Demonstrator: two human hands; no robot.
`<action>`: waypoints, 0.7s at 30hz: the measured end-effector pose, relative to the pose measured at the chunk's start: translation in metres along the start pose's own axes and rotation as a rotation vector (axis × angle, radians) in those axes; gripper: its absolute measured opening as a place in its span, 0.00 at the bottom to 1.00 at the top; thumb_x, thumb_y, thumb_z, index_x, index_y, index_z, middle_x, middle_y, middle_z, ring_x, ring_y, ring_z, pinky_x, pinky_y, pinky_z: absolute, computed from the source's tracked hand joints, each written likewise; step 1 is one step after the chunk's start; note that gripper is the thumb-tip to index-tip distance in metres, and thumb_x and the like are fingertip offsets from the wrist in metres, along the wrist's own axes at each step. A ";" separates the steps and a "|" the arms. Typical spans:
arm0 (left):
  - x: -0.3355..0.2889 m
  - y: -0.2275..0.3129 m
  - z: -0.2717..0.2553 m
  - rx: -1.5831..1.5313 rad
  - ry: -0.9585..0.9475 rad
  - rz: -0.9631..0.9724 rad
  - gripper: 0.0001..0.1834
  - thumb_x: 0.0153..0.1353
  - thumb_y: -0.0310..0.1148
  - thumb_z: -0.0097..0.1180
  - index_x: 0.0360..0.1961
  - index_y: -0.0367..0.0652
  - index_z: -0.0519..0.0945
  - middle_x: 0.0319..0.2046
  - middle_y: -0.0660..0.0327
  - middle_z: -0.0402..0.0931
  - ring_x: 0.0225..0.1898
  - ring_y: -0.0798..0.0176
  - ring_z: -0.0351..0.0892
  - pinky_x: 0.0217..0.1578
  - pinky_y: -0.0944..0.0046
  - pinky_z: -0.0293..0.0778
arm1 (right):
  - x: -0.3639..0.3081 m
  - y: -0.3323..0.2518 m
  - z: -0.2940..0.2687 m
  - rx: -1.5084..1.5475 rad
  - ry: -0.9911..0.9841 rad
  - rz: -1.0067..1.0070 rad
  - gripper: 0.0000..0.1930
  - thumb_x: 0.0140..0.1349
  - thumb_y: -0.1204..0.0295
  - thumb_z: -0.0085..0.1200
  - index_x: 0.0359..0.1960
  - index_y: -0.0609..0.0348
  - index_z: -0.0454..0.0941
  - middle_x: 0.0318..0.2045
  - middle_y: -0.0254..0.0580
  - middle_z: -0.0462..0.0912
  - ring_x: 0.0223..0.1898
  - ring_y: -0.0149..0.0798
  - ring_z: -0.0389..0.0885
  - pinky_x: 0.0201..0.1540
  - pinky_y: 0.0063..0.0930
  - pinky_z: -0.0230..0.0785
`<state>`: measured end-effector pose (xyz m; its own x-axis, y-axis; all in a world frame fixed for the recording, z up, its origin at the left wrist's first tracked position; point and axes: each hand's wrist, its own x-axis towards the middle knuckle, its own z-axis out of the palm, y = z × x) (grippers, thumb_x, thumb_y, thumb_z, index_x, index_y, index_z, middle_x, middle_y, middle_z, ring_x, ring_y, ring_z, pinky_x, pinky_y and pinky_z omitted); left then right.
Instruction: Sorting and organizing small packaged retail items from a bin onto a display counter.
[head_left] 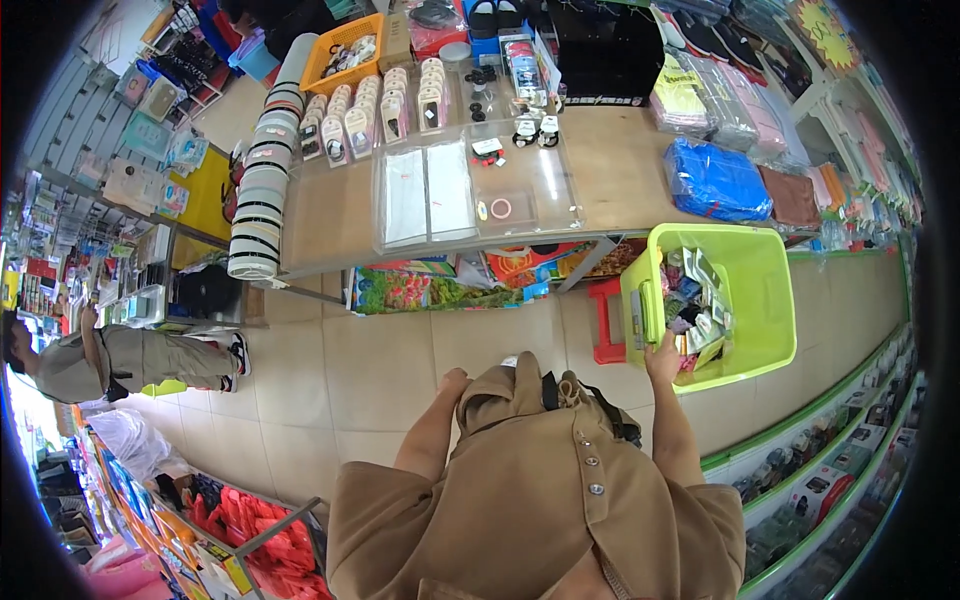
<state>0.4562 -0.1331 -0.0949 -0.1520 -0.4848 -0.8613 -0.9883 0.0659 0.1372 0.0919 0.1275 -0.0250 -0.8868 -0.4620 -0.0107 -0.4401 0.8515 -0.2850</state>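
On my right stands a lime-green plastic bin (770, 318) holding small packaged goods (700, 300), some dark, some on white cards. My right hand (661, 358) is closed on the bin's left rim, by its handle. Beside my left hip my left hand (455, 384) hangs with its fingers curled in; nothing shows in it. It is nearest to the tiled floor (375, 345) and touches no goods. Behind the bin's left side a red plastic piece (606, 320) sits on the floor.
Ahead is a wooden display table (625, 185) with clear trays, carded goods, an orange basket (342, 52) and a blue wrapped bundle (716, 180). Shelves (850, 470) line my right. A rack of red packages (262, 530) stands near left. Another person (130, 365) is further left.
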 end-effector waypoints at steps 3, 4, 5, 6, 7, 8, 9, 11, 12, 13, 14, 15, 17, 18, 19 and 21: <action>0.012 -0.009 -0.005 -0.025 -0.021 0.001 0.26 0.48 0.45 0.54 0.49 0.48 0.72 0.52 0.55 0.67 0.53 0.54 0.67 0.51 0.55 0.65 | 0.001 0.004 0.006 0.021 0.028 -0.020 0.20 0.45 0.71 0.54 0.40 0.57 0.62 0.26 0.58 0.76 0.29 0.59 0.76 0.32 0.49 0.68; 0.026 -0.023 0.000 -0.002 0.018 0.047 0.26 0.47 0.46 0.54 0.47 0.47 0.73 0.51 0.54 0.68 0.52 0.53 0.67 0.50 0.56 0.66 | 0.004 -0.001 0.004 0.012 0.020 -0.018 0.20 0.45 0.71 0.54 0.39 0.58 0.62 0.25 0.59 0.76 0.29 0.60 0.75 0.31 0.49 0.68; 0.034 -0.032 0.004 0.022 0.055 0.090 0.26 0.46 0.48 0.55 0.46 0.47 0.74 0.50 0.53 0.69 0.52 0.53 0.68 0.50 0.56 0.67 | 0.006 -0.005 0.003 0.002 0.009 -0.016 0.19 0.44 0.71 0.54 0.38 0.58 0.62 0.24 0.60 0.75 0.28 0.60 0.75 0.31 0.49 0.68; 0.035 -0.032 0.001 0.027 0.051 0.089 0.26 0.46 0.48 0.55 0.46 0.47 0.74 0.50 0.53 0.69 0.52 0.53 0.68 0.50 0.56 0.67 | 0.005 -0.004 0.002 0.010 0.024 -0.023 0.18 0.44 0.71 0.54 0.36 0.59 0.62 0.23 0.60 0.75 0.27 0.60 0.75 0.30 0.50 0.68; 0.032 -0.031 -0.002 0.022 0.044 0.051 0.24 0.46 0.47 0.55 0.43 0.46 0.76 0.46 0.55 0.72 0.49 0.55 0.71 0.48 0.59 0.67 | 0.003 -0.003 0.001 0.010 0.017 -0.020 0.18 0.44 0.71 0.54 0.36 0.59 0.62 0.23 0.60 0.75 0.27 0.60 0.75 0.30 0.50 0.68; 0.029 -0.031 -0.005 0.016 0.037 0.012 0.22 0.46 0.47 0.54 0.41 0.46 0.78 0.43 0.57 0.75 0.46 0.57 0.73 0.47 0.61 0.68 | 0.001 -0.001 0.001 -0.007 0.017 -0.015 0.18 0.44 0.70 0.54 0.36 0.59 0.62 0.23 0.61 0.75 0.27 0.60 0.75 0.30 0.50 0.68; 0.029 -0.036 -0.006 0.015 0.039 0.006 0.22 0.46 0.47 0.54 0.41 0.46 0.78 0.43 0.57 0.75 0.46 0.57 0.73 0.47 0.61 0.68 | 0.001 -0.002 -0.002 -0.021 0.019 -0.017 0.18 0.44 0.70 0.54 0.36 0.59 0.62 0.23 0.61 0.75 0.27 0.60 0.75 0.29 0.50 0.68; 0.036 -0.050 -0.004 0.054 0.058 0.020 0.22 0.46 0.47 0.53 0.39 0.46 0.79 0.39 0.56 0.77 0.43 0.56 0.75 0.45 0.61 0.69 | 0.001 -0.007 -0.005 -0.014 -0.011 -0.016 0.20 0.45 0.69 0.55 0.39 0.59 0.62 0.25 0.59 0.76 0.29 0.59 0.75 0.31 0.48 0.67; 0.035 -0.053 -0.002 0.052 0.058 0.018 0.22 0.46 0.47 0.53 0.39 0.46 0.79 0.39 0.56 0.77 0.43 0.56 0.75 0.45 0.61 0.69 | 0.001 -0.007 -0.005 -0.005 -0.011 -0.008 0.19 0.45 0.69 0.55 0.38 0.59 0.62 0.25 0.60 0.75 0.29 0.59 0.75 0.31 0.48 0.67; 0.034 -0.057 0.000 0.039 0.076 0.015 0.22 0.46 0.48 0.53 0.39 0.46 0.79 0.40 0.57 0.76 0.43 0.56 0.75 0.45 0.60 0.70 | 0.002 -0.008 -0.005 0.005 -0.011 0.000 0.19 0.45 0.69 0.55 0.38 0.59 0.62 0.25 0.60 0.75 0.29 0.59 0.75 0.30 0.49 0.66; 0.034 -0.059 0.000 0.027 0.092 0.011 0.22 0.46 0.48 0.52 0.39 0.47 0.79 0.40 0.57 0.76 0.43 0.56 0.75 0.44 0.60 0.70 | 0.002 -0.010 -0.005 -0.008 -0.018 0.018 0.19 0.45 0.69 0.55 0.37 0.59 0.61 0.25 0.60 0.75 0.28 0.59 0.75 0.30 0.49 0.66; 0.031 -0.059 -0.001 0.026 0.091 0.010 0.22 0.46 0.48 0.52 0.39 0.47 0.79 0.40 0.57 0.76 0.43 0.56 0.75 0.44 0.60 0.70 | 0.002 -0.009 -0.004 -0.009 -0.020 0.018 0.19 0.45 0.69 0.55 0.37 0.59 0.61 0.25 0.60 0.75 0.28 0.59 0.75 0.30 0.49 0.66; 0.027 -0.058 -0.003 0.076 0.029 -0.002 0.22 0.47 0.49 0.52 0.39 0.46 0.79 0.42 0.57 0.76 0.44 0.57 0.75 0.44 0.60 0.70 | 0.002 -0.002 0.000 -0.029 0.000 0.004 0.20 0.44 0.70 0.55 0.38 0.59 0.61 0.25 0.60 0.75 0.28 0.59 0.75 0.30 0.49 0.66; 0.026 -0.058 -0.004 0.075 0.029 -0.008 0.22 0.47 0.49 0.52 0.39 0.46 0.79 0.42 0.57 0.76 0.44 0.57 0.75 0.44 0.60 0.70 | 0.002 -0.004 0.000 -0.027 -0.006 0.001 0.20 0.44 0.70 0.55 0.38 0.59 0.61 0.25 0.60 0.75 0.28 0.59 0.75 0.30 0.49 0.66; 0.026 -0.057 -0.005 0.090 0.003 0.010 0.23 0.47 0.49 0.52 0.40 0.45 0.79 0.43 0.57 0.75 0.45 0.57 0.74 0.45 0.60 0.69 | 0.001 -0.006 -0.002 -0.027 -0.001 -0.002 0.21 0.44 0.69 0.55 0.39 0.59 0.61 0.25 0.59 0.75 0.28 0.59 0.75 0.30 0.48 0.67; 0.023 -0.052 -0.005 0.107 -0.021 0.027 0.24 0.46 0.48 0.53 0.40 0.44 0.78 0.44 0.56 0.74 0.46 0.57 0.73 0.46 0.60 0.69 | 0.002 -0.006 -0.001 -0.024 0.003 -0.005 0.21 0.44 0.69 0.55 0.40 0.59 0.62 0.26 0.58 0.75 0.29 0.59 0.75 0.30 0.48 0.67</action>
<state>0.5046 -0.1525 -0.1193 -0.1777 -0.4632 -0.8682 -0.9791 0.1723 0.1085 0.0929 0.1221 -0.0219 -0.8850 -0.4655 -0.0067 -0.4477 0.8550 -0.2617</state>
